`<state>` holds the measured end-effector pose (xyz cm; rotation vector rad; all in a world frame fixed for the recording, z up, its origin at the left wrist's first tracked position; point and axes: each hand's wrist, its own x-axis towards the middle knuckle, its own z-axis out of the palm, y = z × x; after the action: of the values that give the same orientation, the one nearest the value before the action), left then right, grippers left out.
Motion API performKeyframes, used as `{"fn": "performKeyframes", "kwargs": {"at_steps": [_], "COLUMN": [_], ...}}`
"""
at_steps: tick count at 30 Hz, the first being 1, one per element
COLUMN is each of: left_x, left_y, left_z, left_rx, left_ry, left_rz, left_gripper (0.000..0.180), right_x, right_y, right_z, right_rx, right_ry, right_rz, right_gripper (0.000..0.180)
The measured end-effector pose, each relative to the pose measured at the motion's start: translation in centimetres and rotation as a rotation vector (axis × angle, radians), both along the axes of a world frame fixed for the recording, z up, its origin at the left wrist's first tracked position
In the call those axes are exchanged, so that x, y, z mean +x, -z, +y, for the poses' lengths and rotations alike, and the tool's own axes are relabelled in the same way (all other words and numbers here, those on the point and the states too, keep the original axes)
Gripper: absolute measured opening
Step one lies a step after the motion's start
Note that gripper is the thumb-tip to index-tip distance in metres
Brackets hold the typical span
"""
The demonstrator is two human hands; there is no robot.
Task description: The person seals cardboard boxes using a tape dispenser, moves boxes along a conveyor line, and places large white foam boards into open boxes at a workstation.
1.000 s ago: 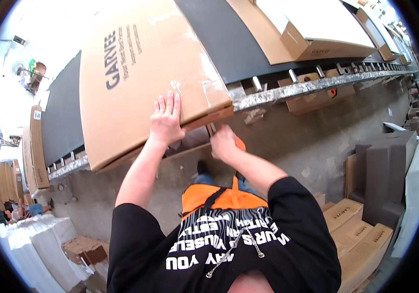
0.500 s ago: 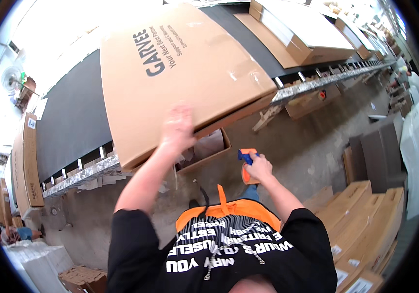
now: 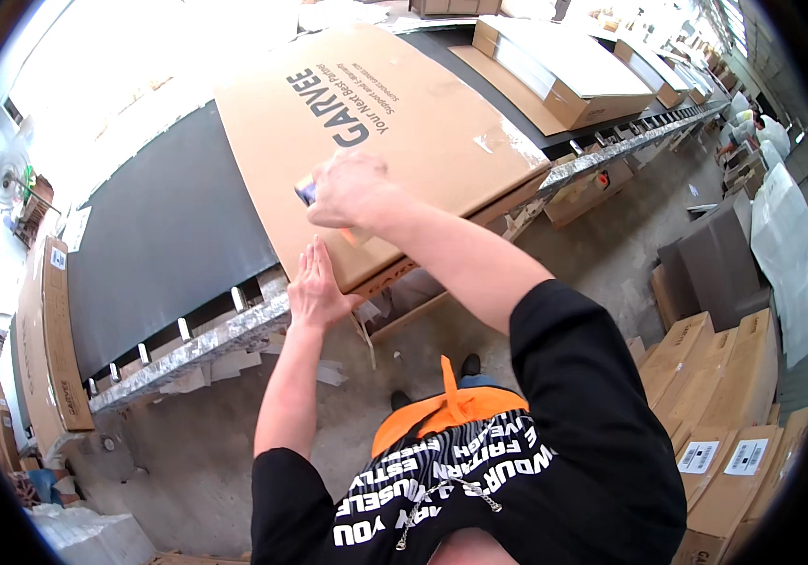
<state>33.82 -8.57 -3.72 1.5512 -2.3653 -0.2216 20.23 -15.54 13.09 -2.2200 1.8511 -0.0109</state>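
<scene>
A large flat cardboard box with dark print lies on the conveyor in front of me. My right hand is closed around a blue and orange tape dispenser, above the box near its left side. The hand covers most of the dispenser. My left hand presses flat against the near left corner of the box, fingers stretched out and thumb apart, holding nothing.
A dark conveyor belt runs left to right along a metal-edged frame. Opened boxes with white panels stand farther right on it. Stacked cartons lie to my right, and an upright long carton is at the left.
My right hand has swung up from beside my body, bringing the tape dispenser over the box. My left hand has moved off the top to the near left corner. My view has shifted.
</scene>
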Motion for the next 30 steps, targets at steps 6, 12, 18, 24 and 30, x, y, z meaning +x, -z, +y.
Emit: {"fn": "performKeyframes", "kwargs": {"at_steps": [6, 12, 18, 24, 30], "left_x": [2.5, 1.0, 3.0, -6.7, -28.2], "left_y": [2.2, 0.2, 1.1, -1.6, -2.1], "left_z": [0.2, -0.4, 0.1, -2.0, -10.4], "left_rx": [-0.109, -0.163, -0.051, 0.001, -0.083], "left_ry": [-0.006, 0.112, 0.046, 0.246, 0.396], "left_rz": [0.112, -0.007, -0.063, -0.393, -0.240], "left_gripper": [0.127, 0.118, 0.117, 0.122, 0.121], "right_x": [-1.1, -0.9, -6.7, -31.0, -46.5], "right_y": [4.9, 12.7, 29.4, 29.9, 19.1], "right_z": [6.9, 8.9, 15.9, 21.9, 8.5], "right_rx": [0.274, 0.452, 0.302, 0.367, -0.014], "right_ry": [-0.187, -0.194, -0.283, 0.867, 0.547], "right_rz": [0.102, 0.142, -0.103, -1.749, -1.734], "right_gripper": [0.037, 0.035, 0.046, 0.077, 0.078]}}
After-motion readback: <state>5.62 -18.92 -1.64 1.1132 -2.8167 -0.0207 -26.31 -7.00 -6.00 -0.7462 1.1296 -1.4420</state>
